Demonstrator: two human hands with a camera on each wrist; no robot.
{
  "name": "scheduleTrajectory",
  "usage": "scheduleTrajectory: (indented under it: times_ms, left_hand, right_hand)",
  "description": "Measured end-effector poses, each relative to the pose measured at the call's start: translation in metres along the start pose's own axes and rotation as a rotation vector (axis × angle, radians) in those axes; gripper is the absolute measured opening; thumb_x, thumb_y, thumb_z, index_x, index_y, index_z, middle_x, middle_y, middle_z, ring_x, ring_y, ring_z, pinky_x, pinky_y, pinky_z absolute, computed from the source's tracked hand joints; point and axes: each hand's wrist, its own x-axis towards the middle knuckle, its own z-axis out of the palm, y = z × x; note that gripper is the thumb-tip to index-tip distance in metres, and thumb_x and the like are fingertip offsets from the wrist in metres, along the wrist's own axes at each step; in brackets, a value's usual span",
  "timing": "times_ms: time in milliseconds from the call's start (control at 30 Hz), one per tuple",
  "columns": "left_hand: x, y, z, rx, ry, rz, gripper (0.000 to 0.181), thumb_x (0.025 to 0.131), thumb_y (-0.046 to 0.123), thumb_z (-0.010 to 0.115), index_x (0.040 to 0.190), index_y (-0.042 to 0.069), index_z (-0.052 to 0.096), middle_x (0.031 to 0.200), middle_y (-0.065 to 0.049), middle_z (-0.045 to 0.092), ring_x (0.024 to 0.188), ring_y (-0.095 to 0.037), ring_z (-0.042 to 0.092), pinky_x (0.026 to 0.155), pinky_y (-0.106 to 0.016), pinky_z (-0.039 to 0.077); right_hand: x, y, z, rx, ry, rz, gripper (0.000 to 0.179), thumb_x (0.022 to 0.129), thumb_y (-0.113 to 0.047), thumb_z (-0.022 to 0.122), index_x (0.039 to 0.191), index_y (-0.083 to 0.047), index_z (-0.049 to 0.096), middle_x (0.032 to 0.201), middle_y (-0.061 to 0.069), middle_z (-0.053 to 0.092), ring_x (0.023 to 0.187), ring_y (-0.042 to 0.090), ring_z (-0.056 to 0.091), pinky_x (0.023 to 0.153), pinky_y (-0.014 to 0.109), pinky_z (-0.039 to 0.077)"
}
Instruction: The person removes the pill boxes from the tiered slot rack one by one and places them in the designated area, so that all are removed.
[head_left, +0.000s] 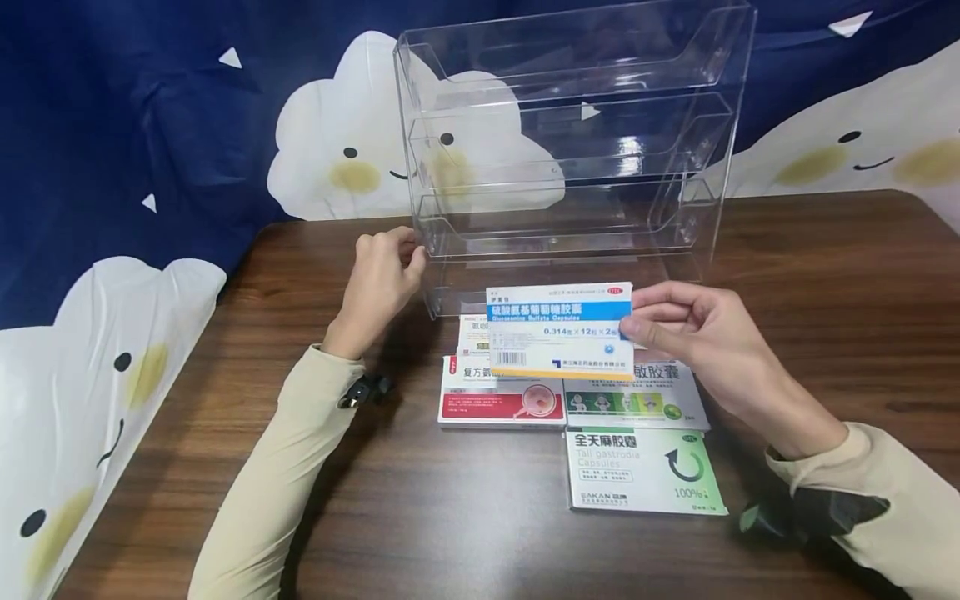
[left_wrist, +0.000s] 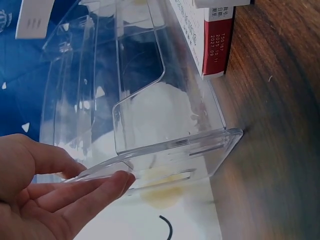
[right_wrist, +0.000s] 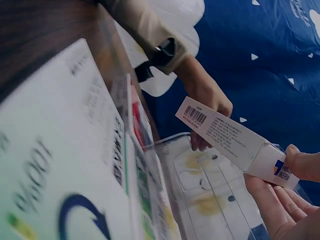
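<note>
My right hand [head_left: 697, 342] pinches a white, blue and yellow medicine box [head_left: 558, 333] by its right end, thumb on the front. It is held up before the lowest tier of a clear acrylic display rack [head_left: 562, 242]. At the rack's left side panel, my left hand [head_left: 382, 279] grips the panel's edge between thumb and fingers [left_wrist: 107, 192]. Below the held box lie a red and white medicine box [head_left: 498, 400], a white box with green pictures [head_left: 637, 400] and a green and white capsule box [head_left: 645, 475]. Another white box [head_left: 472, 335] is partly hidden behind the held one.
The rack's stepped tiers rise at the back of the dark wooden table [head_left: 420, 517]. Behind it hangs a blue curtain [head_left: 187, 108] printed with white clouds. A small black device [head_left: 363, 390] is strapped on the left wrist.
</note>
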Motion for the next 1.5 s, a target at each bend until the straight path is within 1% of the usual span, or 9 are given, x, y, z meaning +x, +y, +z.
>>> scheduleTrajectory:
  times_ms: [133,267,400,567,667,900,1033,1233,1500]
  left_hand:
    - [0.0,0.0,-0.001,-0.005,-0.003,-0.015,0.021,0.089,0.002,0.056,0.1,-0.011,0.068,0.091,-0.023,0.071,0.085,-0.029,0.071,0.075,-0.039,0.056]
    - [0.0,-0.001,0.0,-0.004,-0.009,-0.009,0.021,0.09,0.002,0.055,0.1,-0.011,0.068,0.092,-0.023,0.071,0.085,-0.029,0.071,0.075,-0.039,0.056]
    - [0.001,0.0,0.0,0.001,-0.009,-0.008,0.021,0.089,0.003,0.055,0.1,-0.01,0.069,0.091,-0.022,0.072,0.085,-0.029,0.071,0.075,-0.038,0.055]
    - [0.002,0.0,0.0,0.003,0.003,0.005,0.02,0.089,0.003,0.055,0.098,-0.01,0.069,0.089,-0.021,0.072,0.084,-0.028,0.071,0.075,-0.038,0.055]
    - [0.002,0.0,0.001,0.006,0.011,0.016,0.02,0.088,0.002,0.055,0.097,-0.01,0.069,0.089,-0.022,0.072,0.084,-0.028,0.071,0.075,-0.038,0.055]
    - [0.0,0.0,0.002,0.012,0.019,0.021,0.021,0.089,0.002,0.055,0.098,-0.011,0.068,0.089,-0.022,0.071,0.083,-0.028,0.071,0.075,-0.039,0.056]
    - [0.0,-0.001,0.003,0.028,0.023,0.028,0.02,0.089,0.002,0.055,0.097,-0.011,0.068,0.089,-0.022,0.072,0.083,-0.029,0.071,0.075,-0.039,0.055]
    - [0.001,0.0,0.003,0.031,0.018,0.029,0.021,0.089,0.003,0.055,0.097,-0.011,0.068,0.09,-0.022,0.071,0.085,-0.03,0.07,0.076,-0.039,0.055]
    - [0.0,0.0,0.002,0.041,0.012,0.021,0.021,0.09,0.003,0.054,0.097,-0.011,0.068,0.089,-0.022,0.071,0.083,-0.03,0.069,0.075,-0.04,0.055]
  right_hand:
    - [-0.003,0.001,0.004,-0.005,-0.019,-0.006,0.036,0.089,-0.015,0.069,0.116,0.005,0.057,0.095,-0.002,0.073,0.085,0.015,0.072,0.07,0.035,0.058]
    - [-0.004,0.002,0.005,0.007,-0.012,0.003,0.035,0.089,-0.015,0.07,0.114,0.005,0.057,0.093,-0.001,0.073,0.084,0.015,0.071,0.07,0.036,0.058]
    - [-0.007,0.003,0.005,0.046,-0.028,0.017,0.03,0.089,-0.012,0.069,0.111,0.004,0.058,0.091,0.001,0.073,0.083,0.015,0.071,0.071,0.038,0.058]
    - [-0.01,0.002,0.006,0.084,-0.049,0.003,0.024,0.089,-0.008,0.068,0.108,0.004,0.059,0.091,0.006,0.072,0.083,0.018,0.071,0.07,0.039,0.057]
    - [-0.012,0.001,0.007,0.087,-0.057,0.009,0.023,0.089,-0.008,0.068,0.107,0.002,0.058,0.092,0.006,0.072,0.084,0.018,0.071,0.069,0.038,0.058]
    - [-0.016,0.002,0.008,0.144,-0.088,0.043,0.019,0.089,-0.005,0.068,0.105,0.0,0.058,0.092,0.006,0.071,0.083,0.017,0.07,0.07,0.036,0.058]
    - [-0.018,0.002,0.01,0.119,-0.105,0.05,0.023,0.089,-0.007,0.068,0.108,0.0,0.057,0.093,0.005,0.071,0.083,0.017,0.07,0.07,0.035,0.058]
    - [-0.019,0.0,0.011,0.039,-0.123,0.069,0.032,0.09,-0.015,0.068,0.114,0.002,0.054,0.097,0.005,0.071,0.084,0.019,0.07,0.071,0.033,0.057]
    - [-0.019,-0.001,0.012,0.009,-0.135,0.074,0.037,0.088,-0.015,0.071,0.115,0.003,0.054,0.096,0.008,0.07,0.085,0.019,0.07,0.072,0.03,0.056]
